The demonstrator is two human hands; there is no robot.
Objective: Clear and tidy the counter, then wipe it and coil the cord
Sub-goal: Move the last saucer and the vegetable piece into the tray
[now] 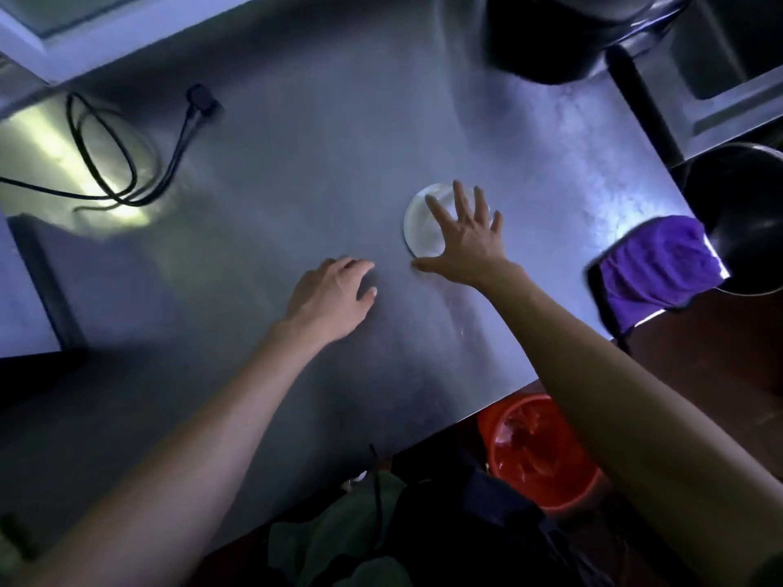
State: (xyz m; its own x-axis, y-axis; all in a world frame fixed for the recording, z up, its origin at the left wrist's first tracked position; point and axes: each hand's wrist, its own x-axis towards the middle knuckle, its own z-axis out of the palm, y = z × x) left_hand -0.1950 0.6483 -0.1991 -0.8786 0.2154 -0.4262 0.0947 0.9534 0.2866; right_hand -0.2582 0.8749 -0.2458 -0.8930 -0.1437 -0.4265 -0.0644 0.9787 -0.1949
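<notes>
Steel desk (296, 133), no readable writing or labels. Right hand (464, 239): fingers spread flat over small round white dish (419, 235), mid-desk. Left hand (334, 296): loosely curled, empty, resting on desk. Black cord (106, 163): loose loops, far left. Purple cloth (656, 269): right edge, beside metal pot (737, 213).

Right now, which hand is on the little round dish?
The right hand. Its spread fingers lie over the little round dish, while the left hand sits apart on the bare counter.
</notes>
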